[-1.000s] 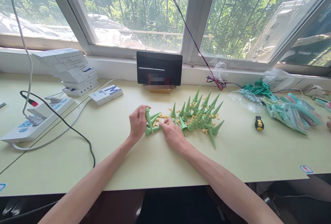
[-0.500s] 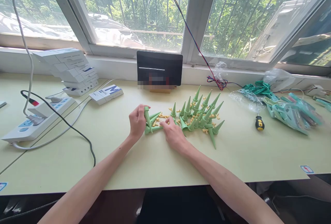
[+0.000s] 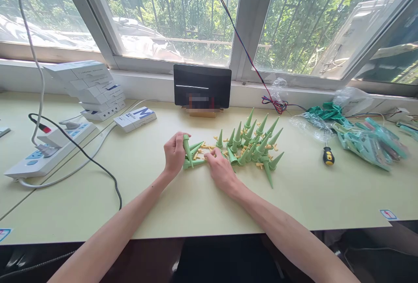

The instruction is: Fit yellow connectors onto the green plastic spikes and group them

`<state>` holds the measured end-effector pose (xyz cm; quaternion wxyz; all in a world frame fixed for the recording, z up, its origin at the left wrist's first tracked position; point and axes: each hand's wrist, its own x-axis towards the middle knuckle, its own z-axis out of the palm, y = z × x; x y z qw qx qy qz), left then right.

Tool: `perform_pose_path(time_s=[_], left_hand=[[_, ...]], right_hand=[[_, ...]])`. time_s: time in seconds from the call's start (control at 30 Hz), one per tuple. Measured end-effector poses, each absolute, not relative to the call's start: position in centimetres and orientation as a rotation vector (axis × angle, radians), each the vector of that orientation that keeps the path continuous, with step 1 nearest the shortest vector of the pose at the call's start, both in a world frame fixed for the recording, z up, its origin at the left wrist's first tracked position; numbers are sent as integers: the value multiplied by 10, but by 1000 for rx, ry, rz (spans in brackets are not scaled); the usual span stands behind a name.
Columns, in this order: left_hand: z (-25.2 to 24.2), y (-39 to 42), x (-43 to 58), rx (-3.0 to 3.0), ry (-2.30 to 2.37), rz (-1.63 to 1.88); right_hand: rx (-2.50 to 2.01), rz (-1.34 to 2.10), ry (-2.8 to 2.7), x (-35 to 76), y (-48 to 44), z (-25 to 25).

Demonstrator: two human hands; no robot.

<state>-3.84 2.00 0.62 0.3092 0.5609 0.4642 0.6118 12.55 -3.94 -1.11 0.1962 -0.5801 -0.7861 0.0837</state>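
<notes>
My left hand (image 3: 173, 156) is closed round the wide end of a green plastic cone spike (image 3: 188, 152), its point tilted down toward me. Several more green spikes (image 3: 195, 149) lie on the table just beyond it, with small yellow T-shaped plastic pieces (image 3: 205, 146) scattered among them. My right hand (image 3: 222, 172) rests over these yellow pieces, thumb and fingertips pinched together; what is between them is hidden. Right of that hand stands a dense group of green spikes (image 3: 251, 143), most pointing up, with yellow pieces fitted at their bases.
A tablet (image 3: 202, 86) on a wooden stand is at the back. To the left are stacked white boxes (image 3: 93, 87), a flat white box (image 3: 135, 119) and a power strip (image 3: 48, 152) with cables. A screwdriver (image 3: 328, 156) and plastic bags (image 3: 365, 141) lie on the right.
Almost nothing differs. Both hands keep their places and the left still grips the spike; the whole view has shifted very slightly.
</notes>
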Motion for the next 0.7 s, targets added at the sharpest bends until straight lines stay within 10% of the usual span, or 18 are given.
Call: perform_pose_path(time_s=[0.7], left_hand=[[16,28,-45,1134,1098,1732]], right_hand=[[-1037,609,-2013,112,-60,-18]])
